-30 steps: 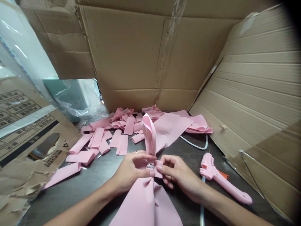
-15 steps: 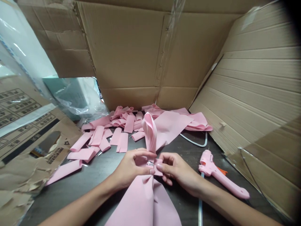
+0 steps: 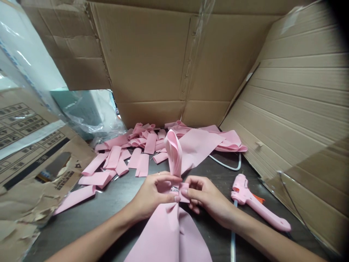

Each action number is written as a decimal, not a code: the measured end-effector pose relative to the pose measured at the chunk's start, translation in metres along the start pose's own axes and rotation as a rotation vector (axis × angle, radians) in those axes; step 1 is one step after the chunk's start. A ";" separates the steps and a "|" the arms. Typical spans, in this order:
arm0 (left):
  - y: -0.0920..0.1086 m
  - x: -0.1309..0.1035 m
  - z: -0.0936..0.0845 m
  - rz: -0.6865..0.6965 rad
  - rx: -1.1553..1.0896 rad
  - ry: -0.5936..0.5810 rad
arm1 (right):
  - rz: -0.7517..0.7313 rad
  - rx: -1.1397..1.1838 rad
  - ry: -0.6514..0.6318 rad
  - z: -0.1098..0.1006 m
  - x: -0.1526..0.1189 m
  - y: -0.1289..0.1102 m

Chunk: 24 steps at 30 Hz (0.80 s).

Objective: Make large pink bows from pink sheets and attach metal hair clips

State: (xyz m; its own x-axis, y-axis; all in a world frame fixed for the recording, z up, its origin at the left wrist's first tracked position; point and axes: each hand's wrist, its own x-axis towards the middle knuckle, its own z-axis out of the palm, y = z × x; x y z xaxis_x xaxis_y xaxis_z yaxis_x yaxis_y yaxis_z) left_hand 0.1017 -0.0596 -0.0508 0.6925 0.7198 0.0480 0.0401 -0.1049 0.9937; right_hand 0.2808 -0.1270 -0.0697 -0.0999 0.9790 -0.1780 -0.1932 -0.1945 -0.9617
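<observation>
The far side of the scene is closed off by a large cardboard panel point(image 3: 147, 54), down which a strip of clear tape point(image 3: 195, 54) is run, and the right side by a ribbed cardboard wall point(image 3: 300, 109). Between them a dark surface point(image 3: 117, 203) is spread, bordered on the left by a torn, printed carton point(image 3: 29, 178). Behind that carton, a pale green box point(image 3: 81, 105) is partly covered by clear plastic point(image 3: 109, 127).

At the near centre a gathered pink piece point(image 3: 160, 236) is held – its wide folds are spread toward the near edge, and its narrow loop is pointed toward the far side. Beyond it, more pink fabric point(image 3: 200, 147) is laid on the surface, and to the left many folded pink pieces point(image 3: 112, 157) are heaped and scattered.

The gathered piece is gripped at its waist by the left hand point(image 3: 151, 193), with thumb and fingers pinched around it. By the right hand point(image 3: 207, 196), closed at the fingertips, a small pink tab point(image 3: 184, 193) is pinched just beside that waist.

To the right, a pink glue gun point(image 3: 256, 205) is laid down, well apart from the fingers. A white cable point(image 3: 227, 166) is looped farther off. Smallest of all, a silvery band point(image 3: 175, 189) is seen at the waist – partly hidden.
</observation>
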 end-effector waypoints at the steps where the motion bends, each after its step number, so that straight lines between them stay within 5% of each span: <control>1: 0.001 0.000 0.000 0.006 0.001 0.000 | 0.000 0.003 0.001 0.001 0.000 -0.001; 10: -0.001 0.000 -0.003 0.042 -0.050 -0.018 | -0.027 -0.041 0.002 0.002 0.000 -0.004; 17: -0.010 0.008 -0.015 -0.099 -0.370 0.032 | -0.059 -0.036 0.037 0.000 0.000 -0.008; 24: -0.020 0.012 -0.026 -0.088 -0.521 -0.062 | -0.141 0.038 0.037 -0.003 0.001 -0.006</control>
State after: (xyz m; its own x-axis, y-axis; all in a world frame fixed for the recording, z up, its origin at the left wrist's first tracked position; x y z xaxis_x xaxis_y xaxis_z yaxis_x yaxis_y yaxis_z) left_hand 0.0903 -0.0307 -0.0678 0.7447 0.6668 -0.0286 -0.2518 0.3204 0.9132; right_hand 0.2846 -0.1247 -0.0649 -0.0328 0.9982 -0.0501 -0.2398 -0.0565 -0.9692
